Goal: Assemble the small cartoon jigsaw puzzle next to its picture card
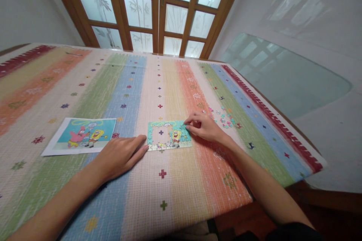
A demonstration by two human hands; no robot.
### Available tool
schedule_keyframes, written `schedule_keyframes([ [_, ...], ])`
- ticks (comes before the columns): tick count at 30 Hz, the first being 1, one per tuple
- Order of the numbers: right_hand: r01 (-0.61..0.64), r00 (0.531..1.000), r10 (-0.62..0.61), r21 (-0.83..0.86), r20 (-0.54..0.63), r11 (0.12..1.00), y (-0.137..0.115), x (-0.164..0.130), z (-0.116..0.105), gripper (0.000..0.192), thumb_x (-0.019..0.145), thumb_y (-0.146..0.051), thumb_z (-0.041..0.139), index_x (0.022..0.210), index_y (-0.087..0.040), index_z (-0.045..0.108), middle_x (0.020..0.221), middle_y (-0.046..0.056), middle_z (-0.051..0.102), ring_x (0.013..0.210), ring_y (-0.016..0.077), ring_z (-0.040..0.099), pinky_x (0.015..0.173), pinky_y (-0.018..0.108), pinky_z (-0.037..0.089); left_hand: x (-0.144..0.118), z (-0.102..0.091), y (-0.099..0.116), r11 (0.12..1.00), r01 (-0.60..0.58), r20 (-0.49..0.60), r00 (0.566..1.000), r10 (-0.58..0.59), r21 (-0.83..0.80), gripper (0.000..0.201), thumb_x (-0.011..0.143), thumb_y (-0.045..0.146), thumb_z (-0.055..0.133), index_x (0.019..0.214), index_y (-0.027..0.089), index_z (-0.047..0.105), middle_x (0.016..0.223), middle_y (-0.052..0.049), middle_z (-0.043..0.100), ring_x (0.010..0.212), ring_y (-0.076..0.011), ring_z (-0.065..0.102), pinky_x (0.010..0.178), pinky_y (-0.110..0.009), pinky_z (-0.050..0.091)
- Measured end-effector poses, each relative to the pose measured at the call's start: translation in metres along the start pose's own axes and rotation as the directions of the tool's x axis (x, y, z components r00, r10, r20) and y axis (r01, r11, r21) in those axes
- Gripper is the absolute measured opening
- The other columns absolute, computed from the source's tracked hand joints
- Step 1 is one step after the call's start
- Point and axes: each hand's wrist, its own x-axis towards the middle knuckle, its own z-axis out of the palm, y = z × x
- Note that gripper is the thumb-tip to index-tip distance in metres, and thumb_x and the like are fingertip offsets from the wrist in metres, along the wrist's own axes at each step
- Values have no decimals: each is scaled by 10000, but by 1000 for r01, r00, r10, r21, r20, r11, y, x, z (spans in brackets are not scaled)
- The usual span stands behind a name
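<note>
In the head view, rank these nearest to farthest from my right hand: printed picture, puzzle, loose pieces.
1. Puzzle, at the fingertips of your right hand.
2. Loose pieces, just to its right.
3. Printed picture, off to the left.

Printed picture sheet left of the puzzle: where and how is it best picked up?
Probably pinch the white left margin, coming from the left: the sheet looks flat, that margin is broad and uncovered, while the left hand covers the lower right corner in this view.
</note>
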Motion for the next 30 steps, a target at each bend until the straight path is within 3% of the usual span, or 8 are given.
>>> schedule_keyframes([
  [14, 43, 998, -39, -93, 42, 995, 1, -1, 3, 181, 902, -146, 633, 974, -223, 780, 929, 72, 672, 826, 203, 601, 789, 368, 467, -1, 0, 0, 1000, -11, -29, 1000, 11, -13, 499, 1105, 473, 233, 1057, 171, 627, 818, -70, 753, 696, -241, 735, 601, -331, 481],
  [24, 57, 998, -54, -78, 44, 995, 1, -1, 4, 122, 923, -136, 600, 965, -193, 699, 886, 57, 655, 785, 189, 577, 744, 341, 445, 0, 1, 0, 1000, -6, -23, 1000, 6, 5, 513, 1107, 476, 204, 1062, 175, 616, 796, -58, 747, 692, -237, 734, 600, -330, 472],
  [30, -13, 999, 15, -51, 39, 999, -3, -2, 3, 80, 899, -139, 635, 929, -212, 648, 778, 23, 620, 701, 179, 532, 682, 327, 418, -1, 1, -1, 1000, -16, -27, 1000, 16, 19, 503, 1108, 469, 209, 1062, 176, 615, 821, -65, 754, 704, -235, 740, 600, -328, 478],
])
